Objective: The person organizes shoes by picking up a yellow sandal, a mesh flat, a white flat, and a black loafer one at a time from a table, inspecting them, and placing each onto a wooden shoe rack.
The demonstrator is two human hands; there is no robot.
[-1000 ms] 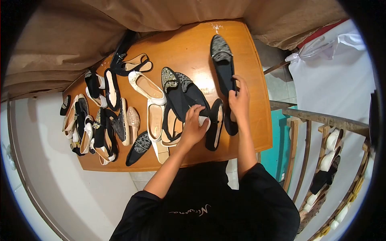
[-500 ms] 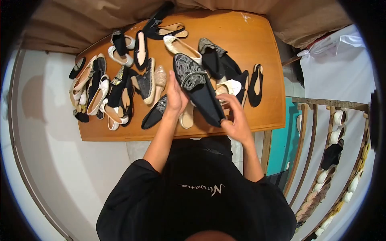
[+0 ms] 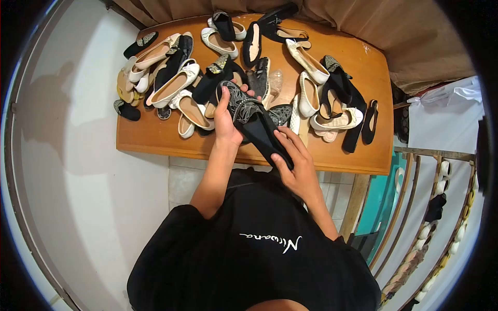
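A black flat shoe (image 3: 259, 136) with a silver-patterned toe and a beaded strap is held above the front edge of the table. My left hand (image 3: 228, 122) grips its toe end, thumb on the near side and fingertips showing past the far side. My right hand (image 3: 295, 166) holds the heel end, fingers along the side and thumb at the back. Just behind the held shoe lies another dark shoe with a patterned toe (image 3: 281, 113), partly hidden. A white flat (image 3: 309, 96) lies to its right.
Many black, white and beige shoes lie piled on the left of the wooden table (image 3: 363, 165). More shoes are at its back and right. A wooden rack (image 3: 410, 207) with shoes stands at the right. Brown curtain (image 3: 415, 46) hangs behind.
The view has turned, so the table appears shifted right. The held shoe sits lower against the table, and my right hand has closed more fully round its heel.
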